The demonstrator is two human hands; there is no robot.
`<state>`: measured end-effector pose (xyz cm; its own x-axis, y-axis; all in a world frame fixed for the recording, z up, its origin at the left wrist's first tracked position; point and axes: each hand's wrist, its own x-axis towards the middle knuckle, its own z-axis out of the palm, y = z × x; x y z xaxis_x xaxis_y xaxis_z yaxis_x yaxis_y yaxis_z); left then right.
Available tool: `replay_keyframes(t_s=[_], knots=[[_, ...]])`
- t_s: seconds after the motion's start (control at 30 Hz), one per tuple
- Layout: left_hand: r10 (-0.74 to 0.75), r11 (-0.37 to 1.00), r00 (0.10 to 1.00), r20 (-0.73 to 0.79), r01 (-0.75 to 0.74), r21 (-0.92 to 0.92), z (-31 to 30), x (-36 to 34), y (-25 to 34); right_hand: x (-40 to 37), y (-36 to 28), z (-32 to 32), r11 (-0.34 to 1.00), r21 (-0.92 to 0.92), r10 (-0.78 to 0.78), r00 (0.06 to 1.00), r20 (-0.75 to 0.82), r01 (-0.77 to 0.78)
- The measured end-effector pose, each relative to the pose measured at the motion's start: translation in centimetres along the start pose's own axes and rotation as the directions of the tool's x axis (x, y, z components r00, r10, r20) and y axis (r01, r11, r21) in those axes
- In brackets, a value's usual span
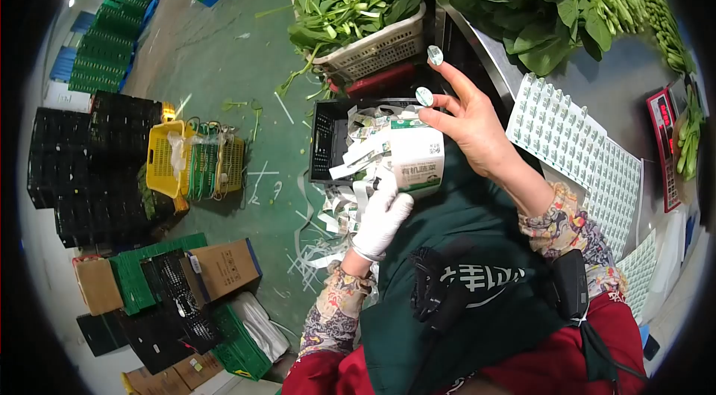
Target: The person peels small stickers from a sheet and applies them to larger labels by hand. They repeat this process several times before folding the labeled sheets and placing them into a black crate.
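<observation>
Watching through the head camera, I take the black crate (322, 141) as my landmark and find the printed packet (419, 152) at its right edge, partly over the loose paper strips (365, 149) and close against the green apron (447, 234). I cannot tell whether it is a roll or a folded bundle. My gloved left hand (382, 220) is just nearer the body than the crate's right corner, fingers bent and pinching the packet's lower left edge, so from that grip the packet lies ahead and slightly right. My bare right hand (477, 130) comes in from the crate's right, thumb and fingers spread apart. One oval sticker (435, 55) sits on the raised forefinger's tip and another oval sticker (424, 96) on the fingertip below it. The thumb is right at the packet's far right corner; whether it touches or merely overlaps it in my view, I cannot tell. Both hands are close, but the left is the one with a hold. The packet's longer side seems to run from far to near, roughly toward the apron, its green band at the far end and its printed characters upside down to me. Well right of the crate, sticker sheets (570, 145) slant across the steel counter (597, 85).
</observation>
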<state>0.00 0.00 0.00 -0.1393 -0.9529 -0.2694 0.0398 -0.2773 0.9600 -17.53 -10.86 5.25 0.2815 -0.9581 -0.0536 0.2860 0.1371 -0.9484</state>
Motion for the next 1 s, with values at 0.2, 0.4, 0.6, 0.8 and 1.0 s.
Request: replay_keyframes(t_s=[0.2, 0.4, 0.6, 0.8, 1.0], knots=[[0.047, 0.991, 0.975, -0.218, -0.018, 0.136, -0.9, 0.8, 1.0, -0.5, -0.8, 0.2, 0.957, -0.288, 0.091, 0.975, 0.201, -0.03], [0.084, 0.982, 0.978, -0.189, -0.048, 0.184, -0.6, 1.5, 1.6, -2.0, -0.1, 1.0, 0.877, -0.48, 0.193, 0.903, 0.384, 0.017], [-0.023, 0.998, 0.998, -0.056, 0.02, -0.059, 0.0, 1.4, 3.0, -2.0, 0.9, 0.4, 0.708, -0.665, 0.021, 0.935, 0.355, 0.236], [-0.068, 0.998, 0.995, -0.072, 0.067, -0.017, -0.5, 0.9, 0.0, -0.5, -0.2, 0.0, 0.987, -0.16, 0.009, 1.0, -0.018, -0.012], [0.03, 0.998, 0.939, -0.343, -0.046, -0.041, -0.1, 1.8, 1.2, -2.3, 0.4, 0.8, 0.935, -0.349, 0.125, 0.981, 0.148, -0.067]])
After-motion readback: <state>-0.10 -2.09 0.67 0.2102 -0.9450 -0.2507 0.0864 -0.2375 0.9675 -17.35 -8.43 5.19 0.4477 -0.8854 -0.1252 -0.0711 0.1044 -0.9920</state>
